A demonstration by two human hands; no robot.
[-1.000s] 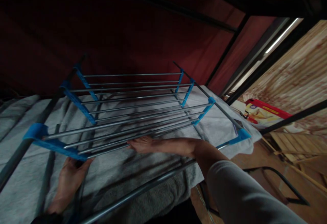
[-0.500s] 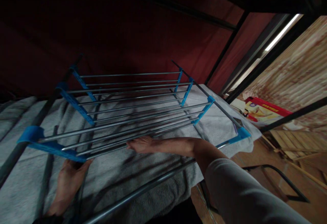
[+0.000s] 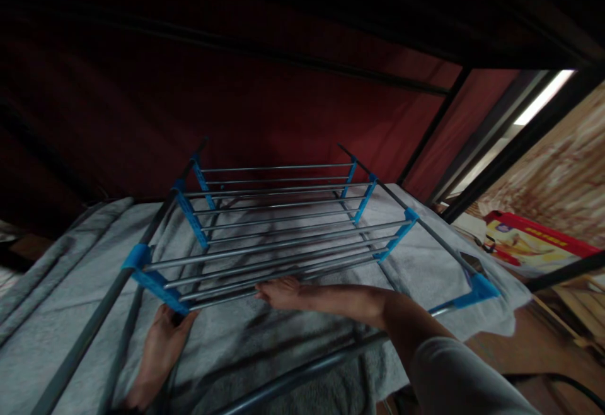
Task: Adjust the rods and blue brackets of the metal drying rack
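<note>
A rack of thin metal tubes and blue plastic brackets lies on its side on a grey blanket. My right hand is closed around a metal tube at the rack's near lower edge, left of its middle. At the near left corner, my left hand holds the lower end of a blue bracket. Its thumb lies by the tube's end, while the other fingers are partly hidden behind the bracket. Nearest me, a thicker tube runs across to a blue corner piece at right.
A dark red sheet hangs behind the rack, inside a dark metal frame. At right lies a red and yellow box. A dark flat object rests on the blanket by the right corner piece.
The view has shifted, so the rack and both hands appear lower and farther right. Both hands keep about the same places on the rack.
</note>
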